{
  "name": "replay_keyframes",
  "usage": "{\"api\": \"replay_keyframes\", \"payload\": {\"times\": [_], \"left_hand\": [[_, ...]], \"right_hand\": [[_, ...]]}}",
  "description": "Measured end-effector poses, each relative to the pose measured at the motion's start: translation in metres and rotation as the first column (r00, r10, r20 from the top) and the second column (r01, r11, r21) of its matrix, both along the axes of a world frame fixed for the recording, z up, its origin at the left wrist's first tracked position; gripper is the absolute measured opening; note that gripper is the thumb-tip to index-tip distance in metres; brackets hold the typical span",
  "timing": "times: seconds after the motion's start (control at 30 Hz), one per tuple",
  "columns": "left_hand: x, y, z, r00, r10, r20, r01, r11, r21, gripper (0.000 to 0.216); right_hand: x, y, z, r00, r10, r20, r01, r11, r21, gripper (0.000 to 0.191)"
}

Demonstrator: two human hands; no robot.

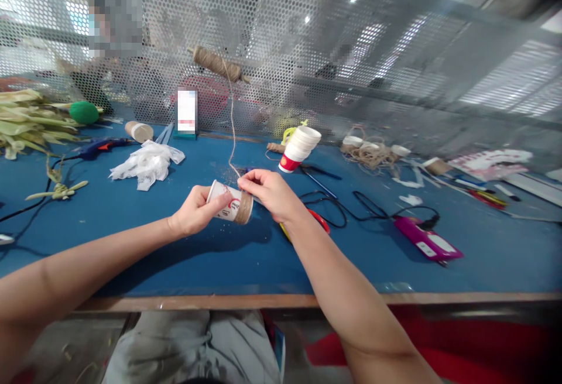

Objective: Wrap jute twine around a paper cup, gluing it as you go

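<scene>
A white paper cup (229, 211), tilted on its side above the blue table, is gripped by my left hand (196, 208), thumb along its printed wall. Brown twine (244, 208) is wound in a band around the end away from that hand. My right hand (266, 191) pinches the loose twine (233, 120) close to the cup's upper side. From there the strand runs up to a twine spool (216, 63) hanging on a rod at the perforated metal screen. Scissors with red and yellow handles (319, 220) lie partly hidden under my right forearm.
A stack of paper cups (301, 147) stands behind my right hand. Rightward are a purple power strip (428, 239), black cables and twine-wrapped cups (373, 150). Leftward lie crumpled white plastic (147, 163), a blue glue gun (103, 146) and dried husks (30, 120). The perforated screen (281, 38) borders the back.
</scene>
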State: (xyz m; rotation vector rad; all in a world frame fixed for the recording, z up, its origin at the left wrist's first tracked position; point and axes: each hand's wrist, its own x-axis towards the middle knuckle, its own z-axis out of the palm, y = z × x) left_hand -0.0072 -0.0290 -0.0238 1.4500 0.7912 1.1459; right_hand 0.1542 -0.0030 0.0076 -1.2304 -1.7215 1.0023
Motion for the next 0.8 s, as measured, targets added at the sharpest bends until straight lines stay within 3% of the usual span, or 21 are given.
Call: {"api": "replay_keyframes", "payload": {"times": [0.27,0.4,0.53,0.6,0.8], "left_hand": [[-0.002,0.001,-0.001,1.0,0.001,0.01,-0.001,1.0,0.022,0.032],[0.002,0.004,0.001,0.997,0.023,0.079,-0.013,0.993,-0.117,0.029],[0.007,0.01,0.007,0.973,0.156,0.172,-0.092,0.939,-0.332,0.025],[0.007,0.014,0.01,0.958,0.211,0.197,-0.118,0.908,-0.402,0.023],[0.004,0.019,0.012,0.939,0.255,0.23,-0.119,0.87,-0.478,0.017]], "right_hand": [[-0.001,0.001,-0.002,0.999,0.014,-0.046,-0.018,0.996,-0.092,0.019],[-0.001,0.007,-0.005,0.999,0.026,-0.04,-0.031,0.991,-0.128,0.017],[0.002,0.008,-0.002,0.998,-0.062,-0.012,0.061,0.995,-0.075,0.024],[0.004,0.003,0.003,0.997,-0.063,0.042,0.064,0.998,-0.012,0.025],[-0.002,-0.016,0.011,0.93,0.061,0.363,-0.103,0.99,0.097,0.017]]}}
